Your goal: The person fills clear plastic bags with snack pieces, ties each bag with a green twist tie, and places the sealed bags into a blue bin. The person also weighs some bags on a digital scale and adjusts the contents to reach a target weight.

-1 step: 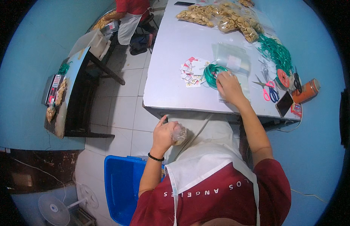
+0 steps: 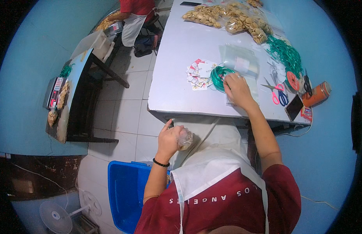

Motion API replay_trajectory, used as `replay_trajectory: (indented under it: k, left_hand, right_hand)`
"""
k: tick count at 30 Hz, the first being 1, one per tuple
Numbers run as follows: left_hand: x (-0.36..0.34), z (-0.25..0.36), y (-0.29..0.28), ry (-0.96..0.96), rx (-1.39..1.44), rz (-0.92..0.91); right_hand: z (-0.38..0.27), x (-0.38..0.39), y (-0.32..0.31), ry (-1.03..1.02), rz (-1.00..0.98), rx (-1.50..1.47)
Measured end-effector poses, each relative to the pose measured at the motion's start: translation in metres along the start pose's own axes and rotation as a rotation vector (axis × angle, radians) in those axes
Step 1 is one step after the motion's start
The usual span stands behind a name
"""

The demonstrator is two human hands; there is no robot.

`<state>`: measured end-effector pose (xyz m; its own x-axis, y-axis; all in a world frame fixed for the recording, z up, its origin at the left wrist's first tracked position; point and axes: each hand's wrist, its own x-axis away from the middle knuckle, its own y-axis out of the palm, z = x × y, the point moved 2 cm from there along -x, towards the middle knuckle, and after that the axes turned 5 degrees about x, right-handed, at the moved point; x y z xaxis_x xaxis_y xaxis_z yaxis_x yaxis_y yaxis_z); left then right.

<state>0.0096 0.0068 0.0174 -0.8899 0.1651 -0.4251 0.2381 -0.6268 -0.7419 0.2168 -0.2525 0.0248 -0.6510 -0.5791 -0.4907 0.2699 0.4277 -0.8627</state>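
Observation:
Low in front of the white table (image 2: 173, 70), my left hand (image 2: 167, 139) holds a small clear plastic bag (image 2: 185, 139) with pale contents, its index finger raised. My right hand (image 2: 237, 89) has its fingers bent onto a coil of green plastic ribbon (image 2: 217, 80) on the tabletop, pinching at its right side. Left of the coil lie loose printed labels (image 2: 196, 74). Clear empty bags (image 2: 240, 54) lie behind and under my right hand. To the right are pink scissors (image 2: 275, 93), blue scissors (image 2: 283, 98) and a red spool (image 2: 292, 81).
Bagged beige snacks (image 2: 202, 17) and tangled ribbon (image 2: 284, 54) lie farther back. An orange canister (image 2: 316, 94) and phone (image 2: 294, 107) sit right. A blue bin (image 2: 120, 187) and fan (image 2: 55, 215) are below left, beside a side table (image 2: 77, 97). A co-worker (image 2: 134, 23) is top left.

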Motion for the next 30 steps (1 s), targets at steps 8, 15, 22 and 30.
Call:
replay_trajectory:
  k: [8, 15, 22, 30]
  left_hand:
    - [-0.011, -0.001, 0.01, -0.008, 0.01, 0.018]
    - [-0.01, 0.002, 0.008, -0.028, 0.005, 0.003]
    - [-0.011, 0.003, 0.005, -0.044, 0.046, 0.029]
    - [-0.024, 0.018, -0.003, 0.002, 0.065, 0.006]
  right_hand:
    - [0.009, -0.006, 0.003, -0.064, -0.111, 0.172]
    - [0.019, -0.02, -0.023, 0.197, 0.238, -0.256]
    - [0.032, -0.006, 0.006, 0.55, 0.029, -0.517]
    - [0.033, -0.007, -0.001, 0.549, 0.146, -0.478]
